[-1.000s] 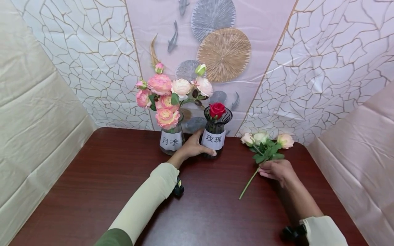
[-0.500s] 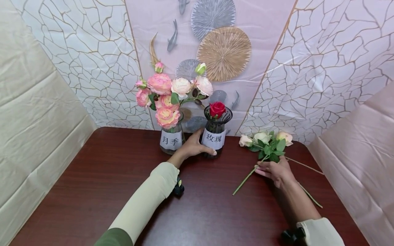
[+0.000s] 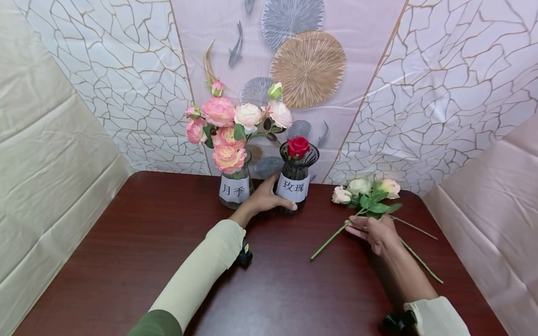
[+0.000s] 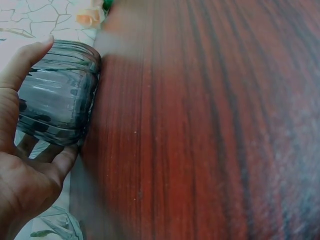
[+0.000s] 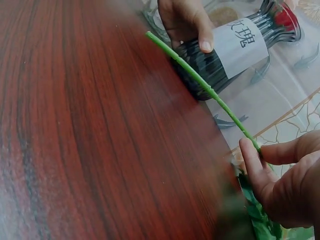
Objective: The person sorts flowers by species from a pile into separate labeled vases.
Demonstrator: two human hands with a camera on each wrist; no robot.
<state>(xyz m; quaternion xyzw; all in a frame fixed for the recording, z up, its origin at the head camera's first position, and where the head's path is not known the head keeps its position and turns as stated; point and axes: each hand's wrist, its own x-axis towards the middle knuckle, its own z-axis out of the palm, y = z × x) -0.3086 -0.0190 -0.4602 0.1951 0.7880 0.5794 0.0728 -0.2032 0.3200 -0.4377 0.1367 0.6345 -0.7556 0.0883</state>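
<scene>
At the back of the table my left hand point(image 3: 269, 198) grips the lower part of a dark ribbed glass vase point(image 3: 291, 171). A red rose point(image 3: 298, 147) stands in it, and its white paper label point(image 5: 241, 47) has black characters. In the left wrist view, thumb and fingers lie around the vase's base. On the right, my right hand point(image 3: 374, 231) pinches a green rose stem point(image 3: 329, 241) between thumb and fingers. The stem's cut end points left, toward the vase. Its upper part runs into leaves point(image 3: 371, 205) and pale roses point(image 3: 360, 186), where its own bloom is hidden.
Left of the dark vase stands a clear glass vase point(image 3: 229, 203) with pink and cream flowers point(image 3: 218, 112) and another label. Two more stems point(image 3: 422, 261) lie on the table point(image 3: 168, 261) by my right wrist. A patterned cloth backdrop point(image 3: 378, 116) rises behind the table.
My right hand has shifted slightly left, and the held stem's cut end has swung left and up. Two other stems now show on the table. My left hand has stayed on the vase.
</scene>
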